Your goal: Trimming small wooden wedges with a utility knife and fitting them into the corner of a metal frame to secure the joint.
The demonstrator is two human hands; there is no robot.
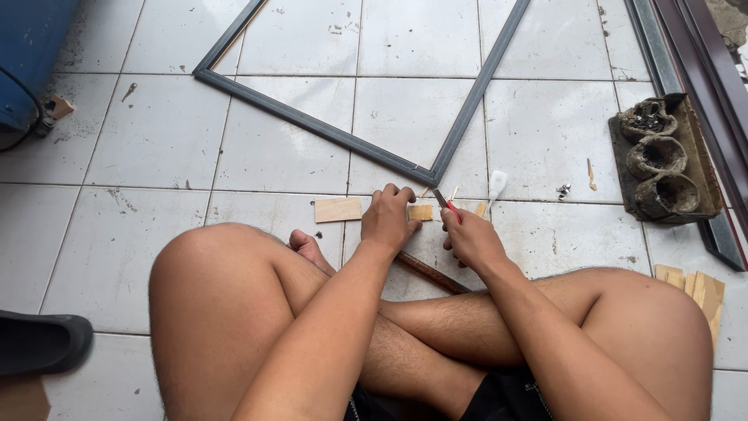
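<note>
On floor tiles [156, 132] — right hand [471, 238], perhaps cutter [449, 206]

Up-left of hands: dark metal frame [327, 129] on white floor tiles [156, 132], blue drum [27, 54]. Right: brown tray of three cups [662, 160], wood offcuts [697, 288]. Low left: black sandal [39, 339].

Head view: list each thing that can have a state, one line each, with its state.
Left hand: fingers curled, pressing a small wood piece to the floor.
Right hand: closed around a red-handled cutter.
Dark metal frame: flat on the tiles, corner joined.
Thin wood strip: lying loose, untouched.
White tube: lying on its side.
</note>
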